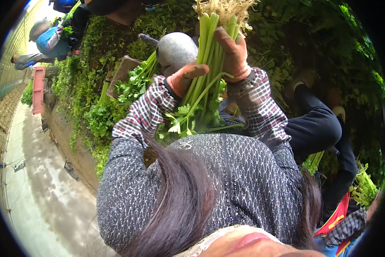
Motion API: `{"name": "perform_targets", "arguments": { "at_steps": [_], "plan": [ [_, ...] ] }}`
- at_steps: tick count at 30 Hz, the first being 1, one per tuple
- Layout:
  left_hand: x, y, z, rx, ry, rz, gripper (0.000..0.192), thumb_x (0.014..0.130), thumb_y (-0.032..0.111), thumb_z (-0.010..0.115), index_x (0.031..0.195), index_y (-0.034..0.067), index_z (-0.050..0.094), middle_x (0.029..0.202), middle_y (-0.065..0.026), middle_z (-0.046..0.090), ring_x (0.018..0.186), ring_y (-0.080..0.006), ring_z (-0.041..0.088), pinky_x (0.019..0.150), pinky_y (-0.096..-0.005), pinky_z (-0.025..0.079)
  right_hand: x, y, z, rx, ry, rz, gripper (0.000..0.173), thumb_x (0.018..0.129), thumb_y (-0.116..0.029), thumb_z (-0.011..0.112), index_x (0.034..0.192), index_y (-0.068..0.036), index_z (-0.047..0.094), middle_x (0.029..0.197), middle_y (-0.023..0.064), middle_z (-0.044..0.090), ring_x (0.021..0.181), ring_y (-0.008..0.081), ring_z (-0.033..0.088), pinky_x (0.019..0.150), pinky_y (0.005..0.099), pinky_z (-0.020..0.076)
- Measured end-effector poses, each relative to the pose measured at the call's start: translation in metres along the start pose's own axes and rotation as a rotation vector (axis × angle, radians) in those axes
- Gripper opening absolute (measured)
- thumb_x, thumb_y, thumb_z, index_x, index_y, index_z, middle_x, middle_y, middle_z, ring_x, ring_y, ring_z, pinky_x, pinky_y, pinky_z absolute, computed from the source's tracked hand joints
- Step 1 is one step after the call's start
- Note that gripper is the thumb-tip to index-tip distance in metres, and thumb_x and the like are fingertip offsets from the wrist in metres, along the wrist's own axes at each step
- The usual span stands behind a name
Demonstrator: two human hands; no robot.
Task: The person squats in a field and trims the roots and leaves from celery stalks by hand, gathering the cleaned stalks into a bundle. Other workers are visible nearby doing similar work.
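Observation:
Both my hands wear orange-brown work gloves and hold one bunch of celery (207, 48) in front of my chest. The pale fibrous roots (232, 11) point away from me and the leafy ends hang towards my body. My left hand (186, 78) grips the left side of the stalks, its thumb lying across them. Higher up, near the roots, my right hand (233, 53) is around the right side; part of its fingers is hidden. One thin leafy stalk (202, 94) slants out of the bunch near my left hand.
Celery bunches (104, 93) lie left, beside a brown cloth-like piece (125, 75). A pale rounded textured object (176, 48) is just beyond my left hand. A red cart (38, 90) and a person in blue (49, 41) are far left. Another person's checked sleeve (346, 226) shows lower right.

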State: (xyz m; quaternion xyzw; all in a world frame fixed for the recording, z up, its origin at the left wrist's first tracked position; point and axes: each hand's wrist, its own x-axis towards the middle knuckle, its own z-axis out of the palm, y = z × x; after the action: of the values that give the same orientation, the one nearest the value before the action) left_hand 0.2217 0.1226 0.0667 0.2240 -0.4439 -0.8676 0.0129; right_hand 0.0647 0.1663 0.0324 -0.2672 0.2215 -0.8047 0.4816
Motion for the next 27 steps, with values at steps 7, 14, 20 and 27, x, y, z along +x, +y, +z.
{"name": "perform_targets", "arguments": {
  "at_steps": [7,14,20,27],
  "plan": [
    [0.031,-0.025,-0.023,-0.357,-0.186,-0.019,0.061,0.083,0.034,0.065,0.132,0.002,0.046,0.117,-0.015,0.061,0.098,-0.0277,0.062,0.089,-0.0438,0.051,0.063,-0.033,-0.014,-0.426,0.35,0.011,0.035,0.091,-0.034,0.06,0.098,0.0,0.066,0.086,0.0044,0.067,0.074,0.0125,0.062,0.066,0.0282,0.0493],
    [0.065,-0.046,-0.024,-0.679,-0.427,0.003,0.056,0.087,0.034,0.061,0.132,0.005,0.043,0.104,-0.0114,0.059,0.086,-0.0221,0.06,0.081,-0.0399,0.051,0.096,-0.05,-0.089,-1.23,0.236,0.106,0.041,0.097,-0.04,0.045,0.098,-0.006,0.068,0.086,0.011,0.07,0.078,0.019,0.064,0.074,0.0353,0.0491],
    [0.063,-0.042,-0.023,-0.447,-0.32,0.103,0.077,0.084,0.036,0.066,0.144,0.006,0.028,0.095,-0.0072,0.057,0.079,-0.0149,0.056,0.077,-0.0336,0.048,0.117,-0.078,-0.161,-1.502,0.739,0.541,0.068,0.092,-0.061,0.039,0.119,-0.003,0.061,0.12,0.0183,0.062,0.116,0.0317,0.057,0.098,0.0387,0.0424],
    [0.058,-0.035,-0.03,-0.41,-0.169,0.088,0.063,0.085,0.032,0.064,0.136,0.004,0.04,0.097,-0.0096,0.061,0.08,-0.0179,0.06,0.077,-0.0363,0.051,-0.02,-0.058,-0.085,-0.817,-0.015,0.474,0.048,0.091,-0.043,0.059,0.114,0.0,0.059,0.098,0.0117,0.066,0.088,0.0182,0.062,0.077,0.0321,0.0504]
  ]
}}
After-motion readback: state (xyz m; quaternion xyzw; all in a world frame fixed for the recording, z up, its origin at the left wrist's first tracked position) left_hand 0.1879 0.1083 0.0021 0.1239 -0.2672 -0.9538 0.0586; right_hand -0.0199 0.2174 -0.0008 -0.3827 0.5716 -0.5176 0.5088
